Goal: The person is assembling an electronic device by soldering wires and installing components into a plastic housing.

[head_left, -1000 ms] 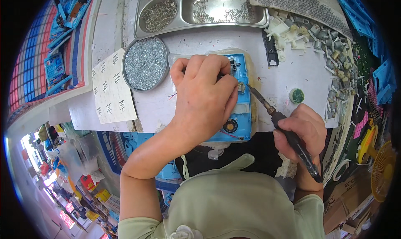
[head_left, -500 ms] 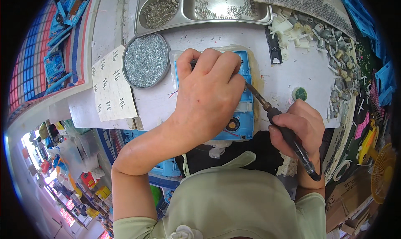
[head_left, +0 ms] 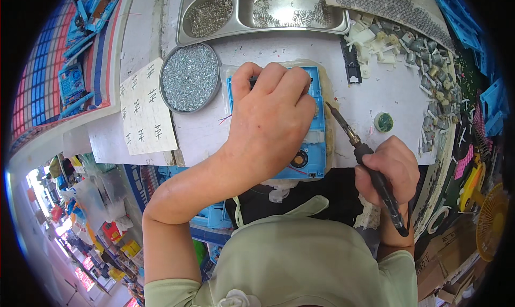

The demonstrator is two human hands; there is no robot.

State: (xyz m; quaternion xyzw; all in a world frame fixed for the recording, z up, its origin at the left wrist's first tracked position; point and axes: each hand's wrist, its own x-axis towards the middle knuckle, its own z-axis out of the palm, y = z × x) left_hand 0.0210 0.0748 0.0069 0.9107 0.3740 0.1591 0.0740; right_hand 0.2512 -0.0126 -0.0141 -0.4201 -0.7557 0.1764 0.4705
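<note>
A blue plastic casing [head_left: 317,165] lies on the worktable before me. Curled over its middle and left part, my left hand [head_left: 271,111] is closed, with a dark bit showing between the fingers; the rest of what it grips is hidden. A round black part with an orange-brown centre [head_left: 299,158] sits in the casing's lower end. To the right, my right hand [head_left: 396,167] is wrapped round the black handle of a soldering iron [head_left: 366,152]. The iron's tip points up and left, just beside the casing's right edge and apart from it.
A round dish of small screws [head_left: 189,79] and a handwritten paper sheet [head_left: 146,111] lie left. A metal tray [head_left: 300,29] of springs stands at the back. Right are a small green-filled round tin [head_left: 383,122], a black strip [head_left: 351,63] and heaped small motors [head_left: 437,84].
The soldering iron's tip has come away from the casing, drawn back to the right with my right hand. My left hand stays almost where it was.
</note>
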